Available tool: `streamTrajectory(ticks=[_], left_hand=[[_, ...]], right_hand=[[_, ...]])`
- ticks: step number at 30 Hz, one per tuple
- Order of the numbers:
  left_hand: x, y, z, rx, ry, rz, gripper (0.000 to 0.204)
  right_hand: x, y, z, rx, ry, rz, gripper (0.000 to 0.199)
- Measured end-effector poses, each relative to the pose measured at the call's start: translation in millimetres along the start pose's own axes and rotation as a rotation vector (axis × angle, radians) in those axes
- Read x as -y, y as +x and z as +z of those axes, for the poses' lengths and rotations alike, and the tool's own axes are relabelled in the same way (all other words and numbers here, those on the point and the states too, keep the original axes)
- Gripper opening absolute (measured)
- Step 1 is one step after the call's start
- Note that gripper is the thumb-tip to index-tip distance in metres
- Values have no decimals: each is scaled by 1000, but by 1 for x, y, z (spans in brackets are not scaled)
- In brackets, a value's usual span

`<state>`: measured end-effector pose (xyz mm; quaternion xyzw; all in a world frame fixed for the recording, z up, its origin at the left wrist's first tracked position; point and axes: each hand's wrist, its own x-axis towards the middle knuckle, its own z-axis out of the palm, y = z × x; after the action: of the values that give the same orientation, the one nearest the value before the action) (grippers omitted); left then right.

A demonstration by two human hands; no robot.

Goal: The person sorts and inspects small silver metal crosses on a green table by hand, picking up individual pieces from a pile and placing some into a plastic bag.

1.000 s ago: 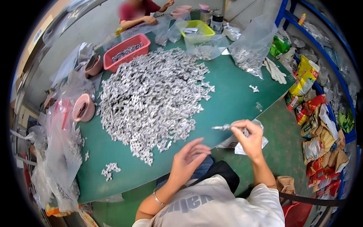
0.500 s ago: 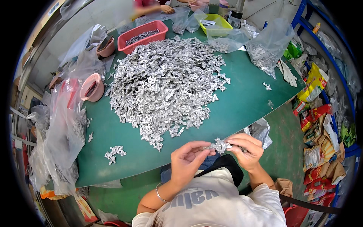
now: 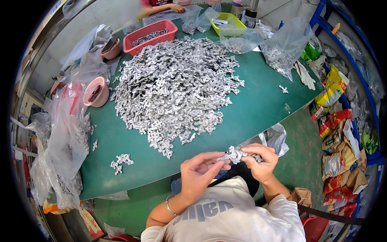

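Note:
A small silvery metal casting [image 3: 234, 154] is held between my two hands, just off the table's near edge. My left hand [image 3: 198, 171] pinches its left end between thumb and fingertips. From the other side, my right hand [image 3: 261, 161] grips it with thumb and forefinger. More grey metal [image 3: 257, 157] shows within the curled fingers of the right hand, too covered to make out. Beyond my hands, a large heap of similar castings [image 3: 173, 88] covers the middle of the green table [image 3: 258, 105]. A small cluster of castings [image 3: 121, 162] lies apart at the near left.
Behind the heap stand a red tub [image 3: 151, 35] of metal parts and a yellow-green basket [image 3: 229, 23]. Bags [image 3: 284, 50] of parts and a white glove [image 3: 304, 76] lie at right. A pink bowl [image 3: 96, 92] sits left. Across the table is another person's hand [image 3: 176, 8].
The casting has turned slightly between my fingers, and more metal now shows in my right hand. The other person's arm across the table has shifted a little.

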<state>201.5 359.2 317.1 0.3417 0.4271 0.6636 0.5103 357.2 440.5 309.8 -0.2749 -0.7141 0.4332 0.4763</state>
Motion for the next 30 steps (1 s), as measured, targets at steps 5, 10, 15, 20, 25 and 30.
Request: streamTrajectory(ticks=[5, 10, 15, 20, 25, 30], left_hand=[[2, -1, -1, 6, -16, -13, 17], [2, -2, 0, -28, 3, -4, 17], [1, -3, 0, -25, 88, 51, 17], [5, -5, 1, 5, 117, 147, 18], [7, -5, 2, -11, 186, 176, 19], [12, -4, -1, -70, 75, 86, 17]], right_hand=[[-9, 2, 2, 36, 130, -69, 13], [-4, 1, 2, 55, 60, -57, 18], [2, 6, 3, 96, 21, -120, 19], [0, 7, 0, 156, 136, -51, 16], [-2, 3, 6, 101, 153, -27, 16], [7, 0, 14, -43, 77, 132, 25]])
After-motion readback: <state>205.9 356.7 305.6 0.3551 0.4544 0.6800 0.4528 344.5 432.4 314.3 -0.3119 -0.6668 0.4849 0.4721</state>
